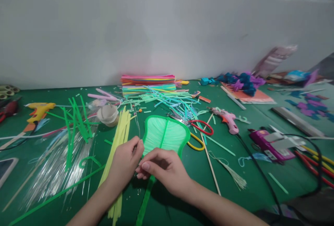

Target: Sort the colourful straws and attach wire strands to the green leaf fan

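A green leaf-shaped fan (167, 133) with a fuzzy green edge and midrib lies on the table, its green handle (145, 201) pointing toward me. My left hand (127, 158) is closed at the fan's left edge, thumb against the fingers. From its fingertips a thin wire-like strand (138, 125) runs up, with small beads near its far end. Across the fan's lower part is my right hand (165, 170), its thumb and fingers pinched together close to the left hand. Whatever lies between the right fingertips is too small to make out.
Scissors (200, 127) with red and yellow handles touch the fan's right side. Yellow pipe cleaners (120, 132) lie under my left forearm. A paper cup (108, 115), a pink glue gun (229, 121) with a cord and a yellow glue gun (39, 111) stand around. Cut stems (180, 102) are piled behind.
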The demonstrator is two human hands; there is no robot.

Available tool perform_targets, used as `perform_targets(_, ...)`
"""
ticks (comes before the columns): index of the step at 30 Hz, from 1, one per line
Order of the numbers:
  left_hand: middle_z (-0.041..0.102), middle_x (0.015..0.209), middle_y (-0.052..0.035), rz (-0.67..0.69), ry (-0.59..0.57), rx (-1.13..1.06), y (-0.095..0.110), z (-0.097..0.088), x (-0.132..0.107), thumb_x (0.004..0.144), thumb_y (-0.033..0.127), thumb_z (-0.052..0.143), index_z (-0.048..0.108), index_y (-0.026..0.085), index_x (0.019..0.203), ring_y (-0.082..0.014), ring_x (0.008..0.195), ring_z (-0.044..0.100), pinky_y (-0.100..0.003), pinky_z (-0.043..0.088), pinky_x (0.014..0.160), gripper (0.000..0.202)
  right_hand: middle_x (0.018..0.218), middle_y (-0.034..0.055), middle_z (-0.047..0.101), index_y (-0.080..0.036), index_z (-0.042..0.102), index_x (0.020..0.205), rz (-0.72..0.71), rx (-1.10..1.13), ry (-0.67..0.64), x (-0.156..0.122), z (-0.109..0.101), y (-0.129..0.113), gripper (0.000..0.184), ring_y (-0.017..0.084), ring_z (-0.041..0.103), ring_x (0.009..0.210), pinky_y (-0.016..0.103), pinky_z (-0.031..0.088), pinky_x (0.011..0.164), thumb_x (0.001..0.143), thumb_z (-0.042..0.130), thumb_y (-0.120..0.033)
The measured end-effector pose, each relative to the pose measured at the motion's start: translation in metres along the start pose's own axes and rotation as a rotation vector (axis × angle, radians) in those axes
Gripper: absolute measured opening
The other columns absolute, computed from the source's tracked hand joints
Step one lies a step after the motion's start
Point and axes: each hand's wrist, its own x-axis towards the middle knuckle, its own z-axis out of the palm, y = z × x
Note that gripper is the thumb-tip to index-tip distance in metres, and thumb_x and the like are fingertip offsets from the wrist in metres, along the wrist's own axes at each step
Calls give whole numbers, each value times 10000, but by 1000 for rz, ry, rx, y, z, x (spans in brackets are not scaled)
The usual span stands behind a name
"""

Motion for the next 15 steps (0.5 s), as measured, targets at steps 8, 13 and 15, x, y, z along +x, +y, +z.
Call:
perform_targets(8,322,508,68,18,27,106,0,-1,1,911,400,386,309,214,595,-109,487,324,-243,234,509,374,718,59,740,-114,685,789,101,132,42,3,-4,-2,212,144,717,644,231,566,609,747,760,-308)
perform_targets(13,316,505,71,-1,43,132,-1,-3,1,906,381,401,304,209,595,-104,489,317,-235,237,509,368,752,81,751,-107,692,833,132,195,51,5,-4,-2,263,166,733,684,230,571,611,748,759,-347)
perform_targets(15,313,508,72,11,42,140,-1,-2,1,906,375,403,310,206,596,-102,493,310,-236,236,512,366,719,72,745,-110,680,798,132,195,58,6,-4,-1,273,165,730,658,231,569,595,743,761,-364)
